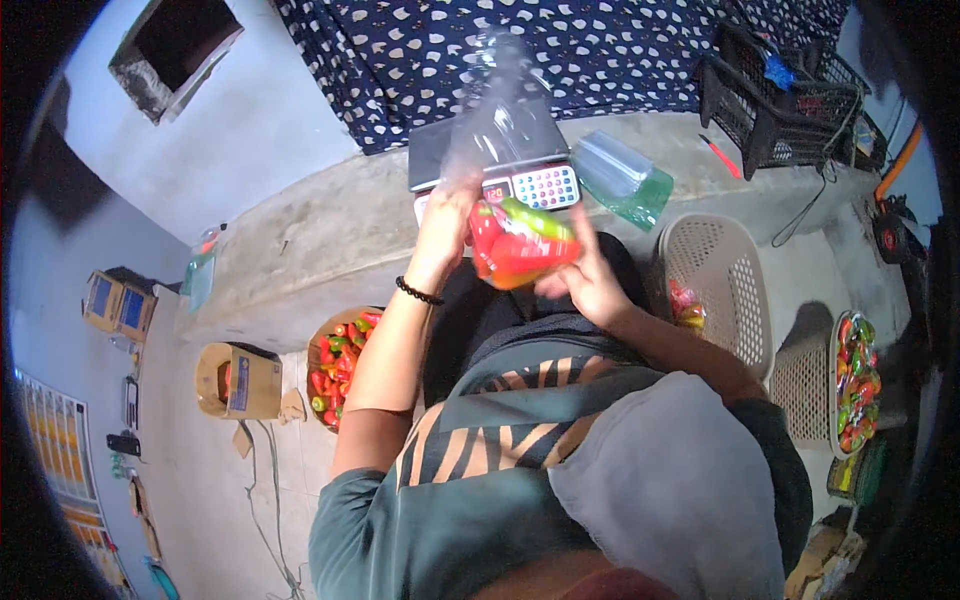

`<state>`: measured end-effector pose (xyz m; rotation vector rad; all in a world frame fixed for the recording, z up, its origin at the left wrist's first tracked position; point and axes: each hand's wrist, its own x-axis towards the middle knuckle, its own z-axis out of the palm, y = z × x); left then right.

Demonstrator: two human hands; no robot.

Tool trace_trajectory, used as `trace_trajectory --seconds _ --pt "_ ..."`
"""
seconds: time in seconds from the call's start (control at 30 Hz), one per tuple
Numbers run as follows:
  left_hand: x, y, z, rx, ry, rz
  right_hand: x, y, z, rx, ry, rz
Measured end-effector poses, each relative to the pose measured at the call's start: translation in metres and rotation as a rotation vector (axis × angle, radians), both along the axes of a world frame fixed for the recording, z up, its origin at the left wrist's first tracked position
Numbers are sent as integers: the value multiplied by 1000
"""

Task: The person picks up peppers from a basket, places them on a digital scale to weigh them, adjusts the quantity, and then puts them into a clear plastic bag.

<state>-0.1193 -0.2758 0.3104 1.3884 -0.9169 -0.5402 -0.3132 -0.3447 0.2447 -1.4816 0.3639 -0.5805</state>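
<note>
Between my hands is a clear plastic bag of red and green peppers [525, 244], tilted and slightly blurred by motion. My left hand [452, 217] is shut on the gathered upper part of the bag, whose loose film rises over the scale. My right hand [585, 274] is spread beside the filled end, with its fingers apart; whether it touches the bag is unclear. Just beyond is a digital scale [546, 187] with a keypad and lit display, its dark platform [525, 131] partly seen through the film.
Clear plastic bags [611, 165] lie right of the scale on the concrete ledge [277, 247]. A red-handled knife [721, 157] lies near black crates [787, 112]. Baskets [750, 300] stand at right, one with bagged peppers [857, 382]. Loose peppers [337, 367] and a cardboard box [255, 382] are left.
</note>
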Motion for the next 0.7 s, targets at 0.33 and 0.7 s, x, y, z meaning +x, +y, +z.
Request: trace_trajectory --seconds 0.33,0.7 --pt "-5 -7 -8 342 789 -532 7 -51 34 -1417 -307 -223" --pt "-8 -12 0 -90 345 -230 -4 -17 7 325 -44 98"
